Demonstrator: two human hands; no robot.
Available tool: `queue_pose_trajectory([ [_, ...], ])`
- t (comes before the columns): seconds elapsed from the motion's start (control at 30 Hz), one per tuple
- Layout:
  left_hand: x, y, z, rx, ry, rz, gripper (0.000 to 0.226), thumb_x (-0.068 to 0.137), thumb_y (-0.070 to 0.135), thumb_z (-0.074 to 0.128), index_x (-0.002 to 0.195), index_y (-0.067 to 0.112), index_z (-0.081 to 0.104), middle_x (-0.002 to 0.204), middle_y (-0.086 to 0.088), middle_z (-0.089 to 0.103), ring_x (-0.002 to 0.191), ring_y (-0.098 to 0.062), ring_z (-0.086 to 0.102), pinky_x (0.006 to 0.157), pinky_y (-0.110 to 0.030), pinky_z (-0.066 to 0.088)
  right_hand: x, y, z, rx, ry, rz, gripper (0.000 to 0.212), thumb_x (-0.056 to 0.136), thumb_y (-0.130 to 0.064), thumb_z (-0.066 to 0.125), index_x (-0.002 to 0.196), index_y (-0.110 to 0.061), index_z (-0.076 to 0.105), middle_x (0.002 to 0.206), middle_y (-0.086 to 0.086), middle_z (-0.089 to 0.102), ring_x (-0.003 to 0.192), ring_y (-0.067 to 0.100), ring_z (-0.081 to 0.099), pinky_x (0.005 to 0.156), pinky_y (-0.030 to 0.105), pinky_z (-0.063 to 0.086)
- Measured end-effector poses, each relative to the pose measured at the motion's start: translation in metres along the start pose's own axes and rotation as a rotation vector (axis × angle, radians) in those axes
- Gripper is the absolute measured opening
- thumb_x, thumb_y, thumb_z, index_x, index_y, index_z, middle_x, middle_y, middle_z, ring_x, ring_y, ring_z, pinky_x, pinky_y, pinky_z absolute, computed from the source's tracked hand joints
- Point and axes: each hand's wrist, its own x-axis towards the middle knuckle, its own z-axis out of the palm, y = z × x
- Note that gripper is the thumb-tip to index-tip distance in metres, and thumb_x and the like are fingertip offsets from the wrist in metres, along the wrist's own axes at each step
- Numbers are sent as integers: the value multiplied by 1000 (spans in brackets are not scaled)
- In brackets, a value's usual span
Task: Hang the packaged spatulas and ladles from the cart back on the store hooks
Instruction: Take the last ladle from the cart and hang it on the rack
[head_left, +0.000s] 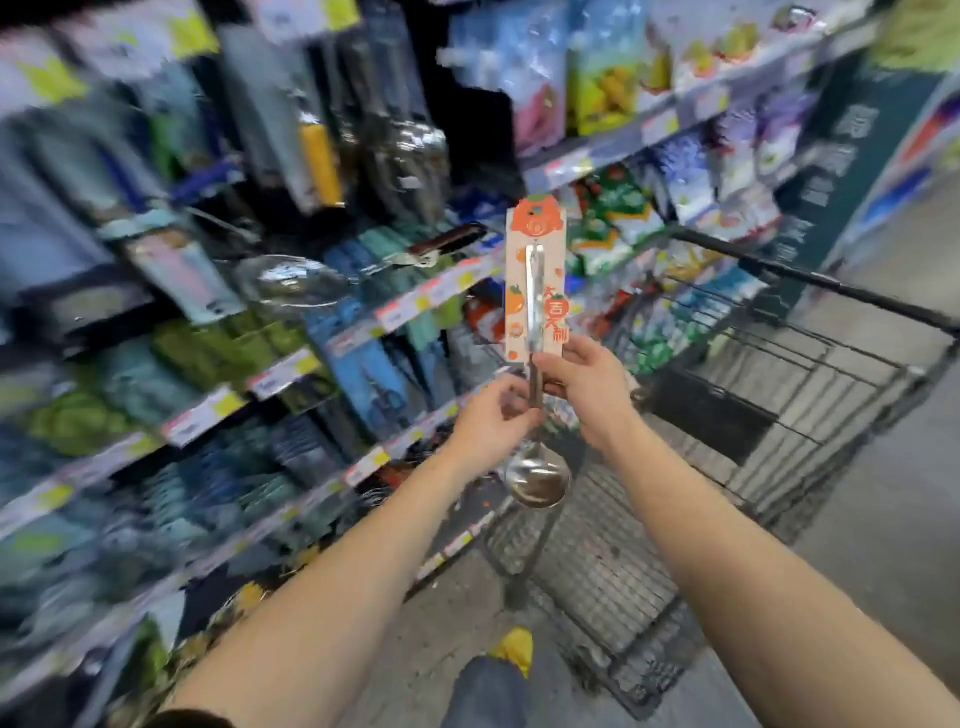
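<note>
**Ladle (535, 291) held up right by the cart (831, 405)**

Both grips pinch the ladle's handle just under its orange card, left grip (493, 423) from the left and right grip (589, 397) from the right. The bowl hangs down and the card points up. The wire cart sits behind on the right. Shelves (208, 415) of blurry packets (363, 358) crowd the left.
</note>
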Motion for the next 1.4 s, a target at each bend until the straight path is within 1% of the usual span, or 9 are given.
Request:
queue_pose_trajectory([
  [0.13,-70,-2,-68,1,229,7,12,88,23,74,98,24,68,89,1,73,84,-20,71,81,-38,58,-39,-20,75,-28,-226,-60,14,90,-3,70,102,-10,71,105,20,76,89,31,67,83,52,53],
  [0.3,-160,-12,-156,31,488,-18,22,85,16,80,84,31,65,84,5,74,80,-16,69,84,-39,56,-89,-32,181,-56,-473,-96,17,89,-4,71,99,-17,73,104,8,79,101,29,73,86,43,56],
  [0.5,-267,-39,-248,-39,740,-63,15,88,7,78,94,17,69,86,0,73,74,-4,67,74,-19,56,-161,-29,313,-67,-699,-116,21,88,-4,72,109,-2,69,102,13,77,86,21,71,72,29,54],
  [0.67,-353,-74,-319,-35,843,-84,14,89,8,77,99,15,71,92,-4,76,85,-15,72,84,-36,60,-232,-15,413,-43,-838,-96,15,88,-2,71,101,-10,70,98,8,78,84,22,72,79,41,58],
  [0.8,-426,-107,-383,-30,921,-111,26,88,18,78,112,10,71,103,-8,77,98,-21,74,86,-48,61,-297,-3,497,-52,-897,-106,18,89,-5,72,106,-9,71,102,8,79,89,22,73,80,41,57],
  [1.0,-522,-160,-478,34,974,-150,19,84,25,79,102,21,73,90,2,79,84,-20,74,85,-47,60,-385,22,612,-50,-947,-104,15,91,-4,70,105,-8,69,93,2,76,76,12,69,60,22,51],
  [1.1,-554,-184,-516,12,970,-177,30,80,33,77,105,19,72,90,-2,79,83,-24,75,84,-52,60,-412,35,657,-79,-939,-89,12,92,-4,70,104,-7,69,91,-1,76,77,11,70,64,22,54],
  [1.3,-587,-226,-568,-65,1010,-186,14,87,14,78,100,16,75,87,-6,78,82,-28,74,83,-52,60,-438,61,734,-167,-921,-100,13,91,1,69,91,-12,67,78,-8,72,63,-3,67,57,13,50],
  [1.4,-591,-241,-589,-124,1022,-190,14,88,12,77,102,14,75,93,-2,78,88,-22,74,82,-44,63,-437,73,765,-217,-938,-106,11,90,-5,72,100,-9,70,90,1,76,80,11,71,68,22,56],
])
